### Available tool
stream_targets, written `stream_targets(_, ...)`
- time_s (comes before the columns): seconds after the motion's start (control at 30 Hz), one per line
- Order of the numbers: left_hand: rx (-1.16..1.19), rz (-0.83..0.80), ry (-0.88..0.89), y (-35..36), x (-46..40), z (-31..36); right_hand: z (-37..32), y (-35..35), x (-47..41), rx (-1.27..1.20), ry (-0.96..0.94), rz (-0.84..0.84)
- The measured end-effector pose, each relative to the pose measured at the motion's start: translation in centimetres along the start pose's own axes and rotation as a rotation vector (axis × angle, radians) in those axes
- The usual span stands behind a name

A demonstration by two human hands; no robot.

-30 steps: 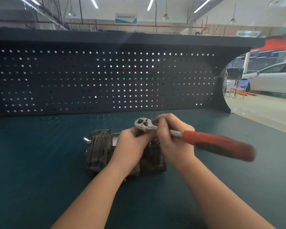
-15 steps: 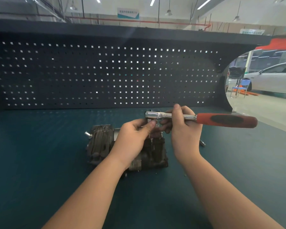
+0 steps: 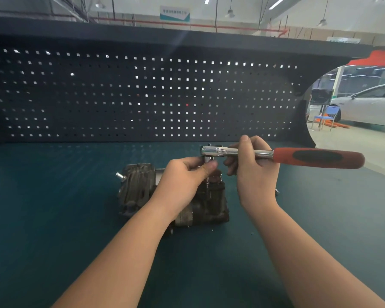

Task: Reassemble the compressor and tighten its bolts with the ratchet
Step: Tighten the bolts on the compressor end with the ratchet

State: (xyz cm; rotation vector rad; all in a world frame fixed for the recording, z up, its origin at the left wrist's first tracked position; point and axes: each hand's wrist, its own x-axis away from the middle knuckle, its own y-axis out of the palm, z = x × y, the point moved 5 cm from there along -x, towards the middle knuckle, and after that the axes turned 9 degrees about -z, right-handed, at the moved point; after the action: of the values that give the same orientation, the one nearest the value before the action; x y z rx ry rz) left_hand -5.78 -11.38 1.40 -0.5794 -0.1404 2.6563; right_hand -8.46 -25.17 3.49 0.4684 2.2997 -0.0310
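A dark, greasy compressor (image 3: 138, 190) lies on the teal bench mat, a silver stub sticking out at its left end. Above it my right hand (image 3: 251, 172) grips the steel shaft of a ratchet (image 3: 316, 157) with a red and black handle that points right. The ratchet's head sits over the compressor's top with a socket hanging down from it. My left hand (image 3: 182, 183) pinches that socket just under the ratchet head, covering the compressor's middle. The bolt below is hidden by my fingers.
A dark pegboard (image 3: 142, 94) closes off the back of the bench mat (image 3: 53, 218). A small loose metal part (image 3: 276, 192) lies just right of my right wrist. Beyond the bench's right end are a white car and a blue chair.
The ratchet has turned from a downward slant to level and risen slightly, handle now pointing straight right. My left hand has shifted from the ratchet head to the socket beneath it.
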Motion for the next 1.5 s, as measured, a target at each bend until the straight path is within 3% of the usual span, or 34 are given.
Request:
stream_targets(0.13,0.070,-0.024,0.009,0.0,0.2,0.0,-1.9,0.8,1.2,0.376,-0.338,-0.090)
stream_targets(0.2,0.070,-0.034,0.027,0.0,0.4,0.3,-2.4,1.0,1.3,0.464,-0.421,-0.111)
stream_targets(0.3,0.063,0.001,0.066,0.0,0.7,0.6,-2.2,1.1,1.7,0.435,-0.431,-0.075)
stream_targets(0.4,0.092,0.186,0.104,0.5,1.2,0.6,-2.4,1.4,1.9,0.553,-0.360,0.026)
stream_targets(0.5,0.071,0.303,0.116,1.0,1.5,0.8,-2.2,3.2,0.3,0.838,-0.264,-0.244)
stream_targets(0.53,0.042,0.299,0.118,1.0,1.4,0.8,-2.5,3.3,0.1,0.874,-0.303,-0.234)
stream_targets(0.6,-0.026,0.252,0.115,0.9,1.2,1.0,-2.3,1.5,0.5,0.627,-0.317,0.014)
stream_targets(0.7,-0.067,0.194,0.112,0.4,0.8,0.9,0.2,-0.1,0.4,0.048,-0.093,0.029)
stream_targets(0.77,-0.037,0.144,0.110,0.5,0.8,0.9,1.0,-0.9,-0.1,-0.100,0.040,0.045)
stream_targets(1.03,0.063,0.221,0.108,0.8,1.6,1.4,-4.4,3.6,2.7,0.428,-0.630,-0.032)
stream_targets(1.1,0.049,0.185,0.081,0.6,1.2,1.1,-3.6,2.0,1.7,0.429,-0.565,-0.009)
stream_targets(1.27,0.038,0.111,0.038,0.3,0.4,0.3,1.1,-0.8,-0.7,-0.081,0.089,0.031)
stream_targets(1.3,0.044,0.115,0.030,0.4,0.3,0.2,1.3,-0.7,-0.7,-0.106,0.132,0.066)
stream_targets(1.33,0.042,0.135,0.031,0.3,0.4,0.0,0.7,-0.6,-0.6,-0.069,0.074,0.100)
stream_targets(1.4,0.049,0.187,0.056,0.4,0.6,0.1,-1.8,0.4,0.4,0.120,-0.219,0.110)
stream_targets(1.5,0.129,0.239,0.099,0.7,1.2,0.3,-4.8,3.3,2.7,0.451,-0.651,0.006)
